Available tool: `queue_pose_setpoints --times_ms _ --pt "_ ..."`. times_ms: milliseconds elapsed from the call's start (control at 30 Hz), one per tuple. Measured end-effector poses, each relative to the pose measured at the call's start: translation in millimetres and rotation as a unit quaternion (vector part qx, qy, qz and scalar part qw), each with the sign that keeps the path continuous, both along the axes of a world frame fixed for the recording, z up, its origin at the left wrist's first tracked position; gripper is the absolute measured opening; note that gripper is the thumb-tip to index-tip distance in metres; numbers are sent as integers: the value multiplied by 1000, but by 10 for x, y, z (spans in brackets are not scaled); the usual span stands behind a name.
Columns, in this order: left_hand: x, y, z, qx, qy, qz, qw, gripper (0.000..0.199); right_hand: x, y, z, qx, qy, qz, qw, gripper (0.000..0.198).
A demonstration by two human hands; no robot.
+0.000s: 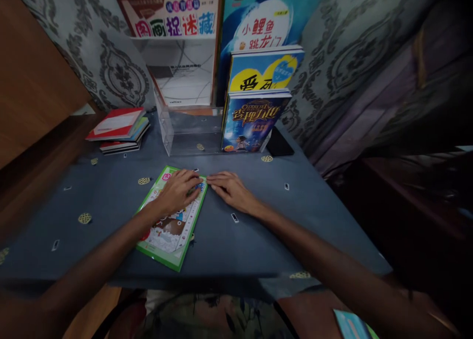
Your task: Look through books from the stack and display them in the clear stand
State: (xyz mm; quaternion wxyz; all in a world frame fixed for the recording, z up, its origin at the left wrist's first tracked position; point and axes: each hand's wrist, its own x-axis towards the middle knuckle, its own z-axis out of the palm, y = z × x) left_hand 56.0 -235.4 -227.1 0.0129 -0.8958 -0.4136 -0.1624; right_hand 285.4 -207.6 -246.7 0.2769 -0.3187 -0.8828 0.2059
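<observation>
A thin picture book (168,240) with a green border and a colourful cartoon cover lies slightly slanted on the cloth-covered table. My left hand (179,191) rests on its upper part, palm down, with the thumb apart from the fingers, hiding some of the cover. At the book's top right corner is my right hand (232,188). Its fingers are close together and their tips pinch that corner, while the rest of the hand is over the tablecloth.
A clear acrylic rack (192,144) stands behind, with a large brown-edged book (177,14), a teal book (273,14), a yellow-and-blue book (266,68) and a dark blue book (254,122). Stacked books (120,124) lie left. A black flat object (281,143) lies right.
</observation>
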Motion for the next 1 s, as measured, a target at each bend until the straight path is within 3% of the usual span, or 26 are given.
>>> queue_pose_setpoints --times_ms 167,333,433,533,633,733,900,1000 --pt "341 -172 192 0 125 117 985 34 46 91 -31 -58 87 16 994 30" --pt "529 -205 321 -33 165 161 973 22 119 71 -19 -120 151 -25 981 32" --pt "480 -166 359 -52 118 178 976 18 151 49 -4 -149 176 -49 972 33" --pt "330 -82 376 -123 8 196 973 21 158 39 8 -166 184 -60 967 32" --pt "178 10 366 -205 -108 191 954 28 151 34 25 -172 178 -64 967 31" --pt "100 62 340 -245 -165 184 938 33 147 27 44 -178 180 -65 965 31" --pt "128 15 323 -234 -157 182 942 34 156 30 37 -166 180 -64 967 31" --pt "184 -62 285 -173 -114 166 964 26 157 24 19 -126 162 -62 977 32"
